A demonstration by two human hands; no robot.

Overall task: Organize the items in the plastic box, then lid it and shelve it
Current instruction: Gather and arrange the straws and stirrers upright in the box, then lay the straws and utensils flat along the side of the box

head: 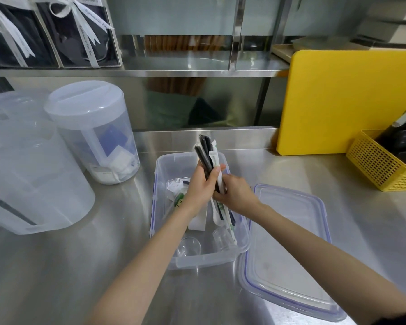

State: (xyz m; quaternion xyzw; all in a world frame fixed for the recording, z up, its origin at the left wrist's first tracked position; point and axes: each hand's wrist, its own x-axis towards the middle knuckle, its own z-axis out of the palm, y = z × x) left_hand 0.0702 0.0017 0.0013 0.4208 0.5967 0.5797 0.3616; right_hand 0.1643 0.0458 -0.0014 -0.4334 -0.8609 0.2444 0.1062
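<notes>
A clear plastic box [161,167] stands open on the steel counter in the middle. Above it I hold a bundle of wrapped straws [208,151], black and white, upright. My left hand [201,186] grips the bundle from the left and my right hand [236,195] grips its lower part from the right. Inside the box lie small clear cups [189,246], white packets [174,187] and more wrapped sticks. The box's lid [288,249], clear with a blue seal, lies flat on the counter just right of the box.
Two translucent lidded pitchers [92,130] stand at the left. A yellow cutting board [342,99] leans at the back right, with a yellow mesh basket [380,167] beside it. A steel shelf [136,72] runs above the counter, holding ribboned gift boxes [52,31].
</notes>
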